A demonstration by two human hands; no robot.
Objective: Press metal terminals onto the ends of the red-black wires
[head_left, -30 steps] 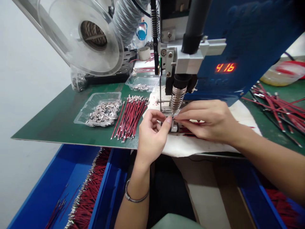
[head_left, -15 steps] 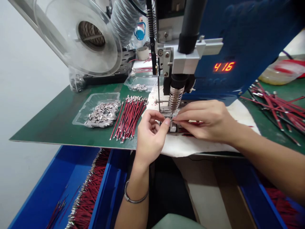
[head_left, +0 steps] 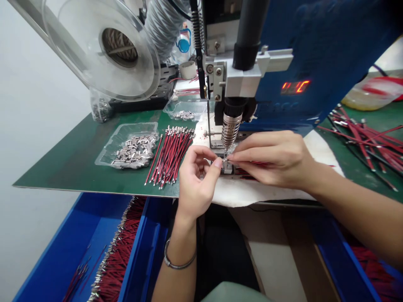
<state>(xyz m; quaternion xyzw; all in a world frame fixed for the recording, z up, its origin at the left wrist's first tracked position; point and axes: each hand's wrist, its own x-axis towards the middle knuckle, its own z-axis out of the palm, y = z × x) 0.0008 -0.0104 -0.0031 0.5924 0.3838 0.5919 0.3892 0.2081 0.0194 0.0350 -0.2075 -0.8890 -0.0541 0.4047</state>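
Note:
My left hand [head_left: 200, 176] is closed in a pinch, thumb against forefinger, on a small silver metal part [head_left: 224, 160] under the machine's tip. From the other side my right hand [head_left: 272, 157] pinches close to the same part; what lies between its fingertips is too small to make out. Directly above the fingertips stands the spring-wrapped tip [head_left: 231, 128] of the blue machine [head_left: 302, 54]. Red wires [head_left: 248, 172] lie under my right hand, partly hidden by it.
Left of my hands lie a bundle of red wires with metal ends [head_left: 171, 157] and a clear tray [head_left: 103, 155] of small metal parts. Further back is a second clear tray [head_left: 201, 111]. More wires [head_left: 365, 138] lie at right. A blue drawer [head_left: 103, 209] sits below the table edge.
Both hands have stayed almost in place, the left shifting slightly left. The silver part between the fingertips now shows more clearly. The red display has changed from 416 to blurred, partial digits.

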